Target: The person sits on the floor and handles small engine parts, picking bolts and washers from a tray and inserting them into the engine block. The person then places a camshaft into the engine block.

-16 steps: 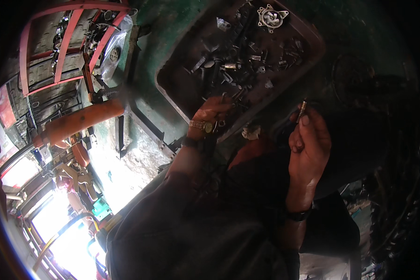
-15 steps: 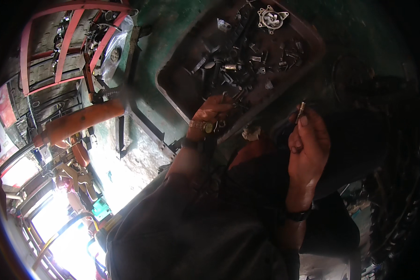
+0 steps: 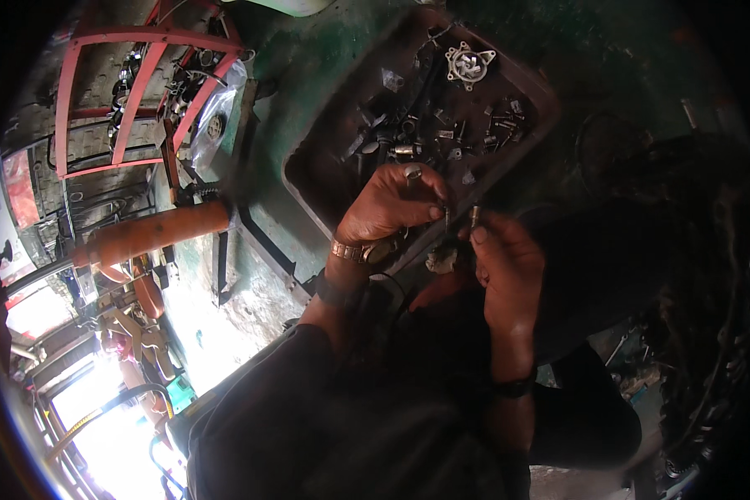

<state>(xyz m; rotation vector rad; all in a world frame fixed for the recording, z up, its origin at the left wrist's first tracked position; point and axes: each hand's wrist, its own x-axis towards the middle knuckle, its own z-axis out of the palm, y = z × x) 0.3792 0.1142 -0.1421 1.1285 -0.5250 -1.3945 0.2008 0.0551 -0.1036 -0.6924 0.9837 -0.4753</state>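
Observation:
Two small metal pieces shaped like bolts are held upright side by side, a short gap apart. Thumb and forefinger of my left hand (image 3: 392, 204), which wears a ring and a watch, pinch a thin dark bolt (image 3: 447, 218). My right hand (image 3: 510, 271) grips a brassy bolt (image 3: 475, 217) between thumb and fingers. Both hands are over the near edge of a brown tray (image 3: 308, 171). Loose bolts (image 3: 504, 125) and dark metal parts lie in it, along with a silvery round housing (image 3: 468, 67) with lugs. Fine detail of the held bolts is too small to tell.
A red metal rack (image 3: 71, 108) with parts stands at the far left. Below it an orange cylinder (image 3: 154, 233) juts toward the tray. A crumpled pale scrap (image 3: 442, 260) lies below my hands. Bright light floods the lower left.
My left hand has come up from the tray with a bolt in its fingertips. My right hand has moved left, bringing its bolt beside the other. The view has shifted slightly.

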